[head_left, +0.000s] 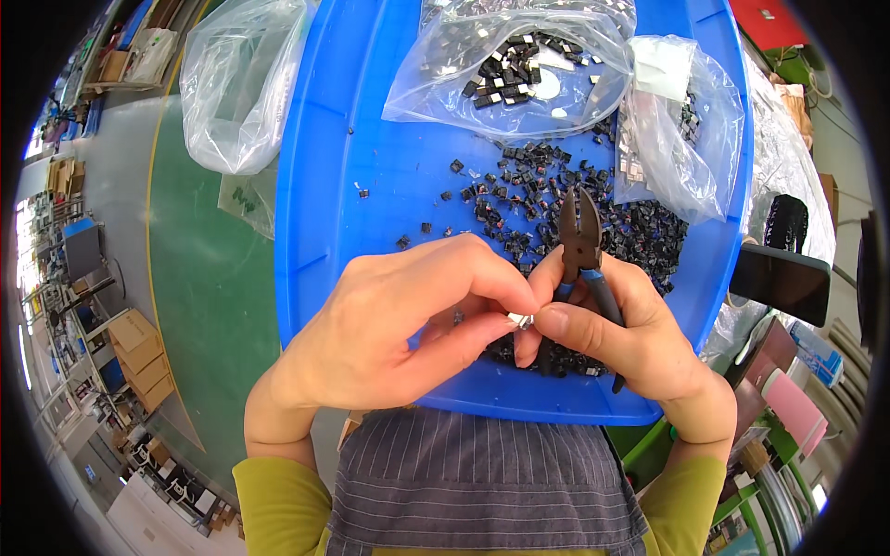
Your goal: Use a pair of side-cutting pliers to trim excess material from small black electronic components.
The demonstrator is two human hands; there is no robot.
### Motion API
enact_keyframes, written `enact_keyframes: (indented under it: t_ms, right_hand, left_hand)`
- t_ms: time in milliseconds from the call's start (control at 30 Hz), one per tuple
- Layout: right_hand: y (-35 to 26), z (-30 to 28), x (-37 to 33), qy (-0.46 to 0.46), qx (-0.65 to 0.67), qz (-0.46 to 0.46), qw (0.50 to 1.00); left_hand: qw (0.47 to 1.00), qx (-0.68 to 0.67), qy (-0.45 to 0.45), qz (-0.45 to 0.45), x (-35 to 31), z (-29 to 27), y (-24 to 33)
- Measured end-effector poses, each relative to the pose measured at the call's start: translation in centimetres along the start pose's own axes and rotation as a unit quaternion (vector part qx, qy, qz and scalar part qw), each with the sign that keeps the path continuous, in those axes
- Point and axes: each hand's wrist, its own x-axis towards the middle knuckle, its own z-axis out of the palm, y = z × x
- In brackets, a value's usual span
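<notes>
Over a large blue tray [320, 176], my left hand [389, 320] pinches a small white and metallic part [521, 321] between thumb and forefinger. My right hand [649, 338] grips a pair of side cutters [582, 243] with dark jaws, slightly apart and aimed away from me. Its thumb and a fingertip also come right up to the small part; whether they press on it I cannot tell. Heaped in the tray beyond and beneath my hands are many small black plastic pieces [524, 190].
A clear bag [417, 93] of black and silver connectors lies at the tray's far side, beside another clear bag [663, 153]. An empty-looking clear bag [236, 93] hangs outside the left rim. Just past the right rim is a black phone-like device [783, 283].
</notes>
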Motion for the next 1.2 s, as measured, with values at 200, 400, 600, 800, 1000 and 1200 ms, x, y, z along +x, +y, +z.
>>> enact_keyframes:
  t_ms: [200,400,600,800,1000,1200]
  right_hand:
    - [-0.1,-0.1,0.0,0.04,-0.031,-0.024,0.998]
    - [-0.6,-0.9,-0.5,0.178,0.023,-0.2,0.963]
    - [-0.5,-1.1,-0.9,0.19,-0.019,-0.249,0.949]
    - [-0.5,-1.1,-1.2,0.163,-0.043,-0.263,0.95]
    - [-0.7,-1.0,-1.4,0.169,-0.05,-0.276,0.945]
    - [-0.5,-1.3,-1.2,0.17,-0.061,-0.245,0.953]
  left_hand:
    - [1.0,0.013,-0.012,-0.025,0.2,-0.1,0.2]
    - [0.976,0.138,-0.17,0.004,0.0,1.6,-1.5]
    - [0.872,0.482,0.055,0.061,6.2,-0.1,-3.2]
    - [0.773,0.626,0.085,0.064,10.0,0.6,-6.2]
    - [0.771,0.626,0.104,0.055,9.5,1.2,-6.2]
    - [0.806,0.582,0.093,0.052,8.5,0.3,-6.3]
